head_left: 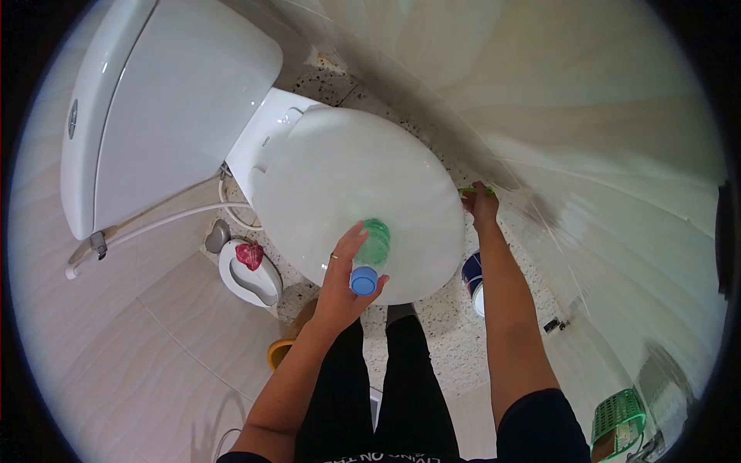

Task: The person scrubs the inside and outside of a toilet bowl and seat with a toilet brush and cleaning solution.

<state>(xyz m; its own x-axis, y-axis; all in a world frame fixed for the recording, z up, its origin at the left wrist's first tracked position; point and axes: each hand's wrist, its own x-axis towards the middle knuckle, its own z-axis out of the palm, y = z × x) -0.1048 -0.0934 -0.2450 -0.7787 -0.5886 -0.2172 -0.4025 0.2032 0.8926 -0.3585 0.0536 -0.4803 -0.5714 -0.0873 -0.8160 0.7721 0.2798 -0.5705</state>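
My left hand (337, 287) is wrapped round a clear bottle of green liquid (376, 241) with a blue cap, which points toward me. The bottle overlaps the front part of the white toilet lid (351, 166), which is down. At the right edge of the toilet, my right hand (483, 208) has its fingers closed on a slim bright green object (488, 190). Only short bits of that object show around the fingers, and I cannot tell its kind.
The toilet tank (189, 100) stands at upper left, with a white hose (174, 218) below it. A white potty-like pan (238, 285) carries a crumpled red cloth (249, 255). A blue and white can (473, 276) is on the speckled floor. A green basket (619, 420) sits lower right.
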